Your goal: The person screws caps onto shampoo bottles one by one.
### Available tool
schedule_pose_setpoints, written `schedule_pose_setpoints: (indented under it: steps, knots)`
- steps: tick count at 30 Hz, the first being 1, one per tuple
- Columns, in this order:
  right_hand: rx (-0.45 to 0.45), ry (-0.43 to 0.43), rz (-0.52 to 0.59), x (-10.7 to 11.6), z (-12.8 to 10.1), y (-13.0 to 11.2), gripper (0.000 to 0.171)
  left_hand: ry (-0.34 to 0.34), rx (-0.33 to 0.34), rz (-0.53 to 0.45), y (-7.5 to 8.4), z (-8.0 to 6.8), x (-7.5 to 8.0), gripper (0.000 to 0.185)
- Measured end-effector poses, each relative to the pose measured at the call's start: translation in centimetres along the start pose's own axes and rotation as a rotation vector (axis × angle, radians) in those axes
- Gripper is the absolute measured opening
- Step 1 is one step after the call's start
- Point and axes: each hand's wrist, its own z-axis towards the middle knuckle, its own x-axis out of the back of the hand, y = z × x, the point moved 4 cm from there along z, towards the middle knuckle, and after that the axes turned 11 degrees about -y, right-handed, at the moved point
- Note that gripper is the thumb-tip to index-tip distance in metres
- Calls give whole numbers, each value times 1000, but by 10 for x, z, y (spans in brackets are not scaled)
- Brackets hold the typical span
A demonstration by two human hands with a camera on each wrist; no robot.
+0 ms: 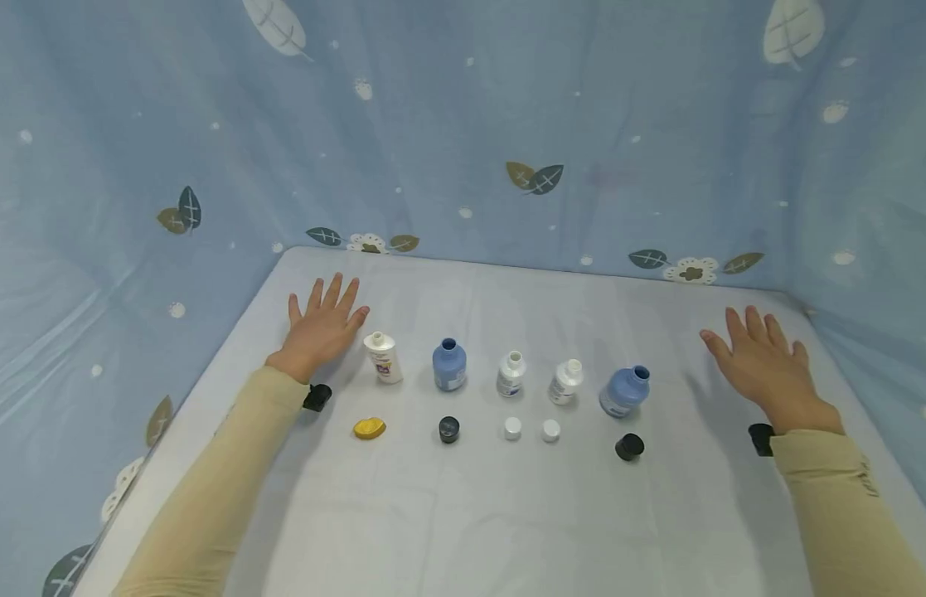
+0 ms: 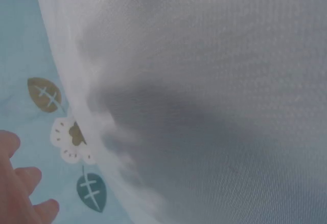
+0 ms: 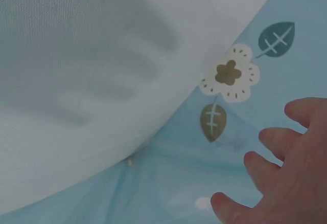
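Hands lie flat and empty: the left hand (image 1: pixel 322 325) rests with spread fingers just beside the white uncapped bottle with a printed label (image 1: pixel 383 356), the right hand (image 1: pixel 761 362) well apart from the tilted blue bottle (image 1: pixel 625 390). Five open bottles stand in a row, loose caps paired in front, such as the yellow cap (image 1: pixel 369 428), on the white cloth-covered table (image 1: pixel 463 514).

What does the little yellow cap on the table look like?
The small yellow plastic cap looks smooth and a bit shiny, roundish and low. It lies off its bottle on the white cloth-covered table, at the left end of the front row of loose caps. It sits just in front of the open white labelled bottle. Nothing touches it, and neither hand is on it.
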Motion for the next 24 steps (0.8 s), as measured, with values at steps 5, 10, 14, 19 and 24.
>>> schedule_pose_setpoints:
  steps: [5, 10, 14, 19, 24]
  knots:
    - [4, -10, -5, 0, 1, 0, 81, 8, 3, 20, 1, 0, 1, 66]
    - [10, -17, 7, -2, 2, -4, 82, 21, 6, 30, 2, -3, 5, 67]
    - [11, -8, 9, -4, 2, -7, 83, 36, 2, 16, 0, -4, 6, 67]
    - [26, 135, -14, 1, -1, -12, 75, 115, -8, -104, -1, -8, 6, 61]
    - [35, 322, 26, 7, -6, -22, 59, 164, -25, -361, -2, -19, 7, 51]
